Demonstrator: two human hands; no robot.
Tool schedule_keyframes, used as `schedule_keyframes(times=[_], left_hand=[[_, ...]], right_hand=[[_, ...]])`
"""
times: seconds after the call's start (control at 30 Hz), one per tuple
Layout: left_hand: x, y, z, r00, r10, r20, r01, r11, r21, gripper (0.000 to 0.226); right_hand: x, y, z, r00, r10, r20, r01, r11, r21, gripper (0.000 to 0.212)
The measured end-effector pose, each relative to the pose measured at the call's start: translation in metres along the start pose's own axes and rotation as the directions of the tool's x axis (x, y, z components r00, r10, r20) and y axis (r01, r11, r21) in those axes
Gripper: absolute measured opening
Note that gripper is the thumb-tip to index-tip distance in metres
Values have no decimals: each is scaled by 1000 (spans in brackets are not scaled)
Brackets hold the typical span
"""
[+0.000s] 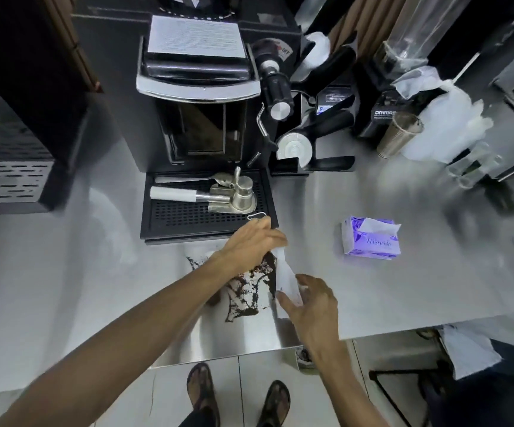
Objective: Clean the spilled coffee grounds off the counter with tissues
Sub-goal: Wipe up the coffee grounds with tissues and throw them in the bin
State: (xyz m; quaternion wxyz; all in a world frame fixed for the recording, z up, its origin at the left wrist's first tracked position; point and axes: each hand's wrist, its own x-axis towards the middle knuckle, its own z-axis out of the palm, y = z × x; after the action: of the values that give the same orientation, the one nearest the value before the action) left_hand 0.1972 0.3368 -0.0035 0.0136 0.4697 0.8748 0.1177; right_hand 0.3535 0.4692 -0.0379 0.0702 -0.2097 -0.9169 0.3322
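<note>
The coffee grounds (249,291) lie in 1 dark patch on the desk (403,288), between the drip tray (169,223) of the coffee machine and the front edge of the desk. 1 tissue (285,272) is stretched as a long strip along the right side of the patch. The left grip (249,245) has its fingers curled on the far end of the strip. The right grip (311,306) seems to pinch the near end between thumb and fingers. I judge the 2 ends are held apart so that the tissue makes a wide edge, which can sweep the whole patch together without scattering it. The tissue pack (371,238) lies well apart to the right, probably in reach for a next sheet but away from the dirt. The patch looks mostly not yet gathered.
</note>
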Motion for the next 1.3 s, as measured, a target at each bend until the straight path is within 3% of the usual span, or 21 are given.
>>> schedule_keyframes(times=[0.13, 0.27, 0.4, 0.5, 0.6, 0.67, 0.8, 0.93, 1.0, 1.07, 1.13, 1.2, 1.3], left_hand=[[23, -17, 9, 964, 217, 154, -245, 949, 197, 26], [34, -29, 18, 924, 324, 201, -371, 885, 281, 22], [36, -36, 20, 926, 366, 88, -376, 913, 157, 21], [35, -35, 20, 931, 359, 73, -365, 924, 113, 12], [29, -34, 10, 954, 300, -11, -299, 954, 30, 17], [19, -34, 1, 960, 264, -96, -265, 964, 6, 19], [-13, -47, -5, 973, 172, -154, -182, 982, -50, 21], [-54, -54, -6, 976, -41, -214, 10, 990, -142, 19], [-80, -54, -6, 953, -177, -244, 127, 970, -210, 19], [-105, -55, -5, 920, -310, -238, 243, 931, -272, 20], [-130, -59, -3, 870, -436, -231, 355, 878, -323, 19], [-152, -63, -2, 804, -546, -236, 445, 815, -370, 17], [-187, -62, -9, 701, -663, -264, 544, 735, -404, 17]], right_hand=[[-16, -3, 17, 997, 66, -27, -67, 997, -36, 47], [-19, -3, 18, 995, 75, -72, -77, 997, -27, 29], [-18, -3, 12, 987, 33, -157, -31, 999, 10, 23], [-14, 1, 7, 976, 119, -184, -111, 992, 52, 22], [-6, 3, -3, 965, 167, -204, -160, 986, 52, 17], [2, -1, -11, 968, 124, -220, -121, 992, 28, 12], [29, -6, -16, 974, -95, -206, 83, 994, -67, 14], [52, -21, -5, 952, -268, -150, 254, 961, -107, 17], [54, -31, 4, 940, -329, -89, 324, 944, -67, 14], [57, -40, 18, 954, -298, -16, 298, 952, 61, 15], [58, -50, 36, 937, -347, -22, 348, 935, 65, 22], [59, -64, 53, 878, -479, -9, 479, 877, -48, 19], [62, -94, 72, 736, -677, 7, 644, 697, -317, 9]])
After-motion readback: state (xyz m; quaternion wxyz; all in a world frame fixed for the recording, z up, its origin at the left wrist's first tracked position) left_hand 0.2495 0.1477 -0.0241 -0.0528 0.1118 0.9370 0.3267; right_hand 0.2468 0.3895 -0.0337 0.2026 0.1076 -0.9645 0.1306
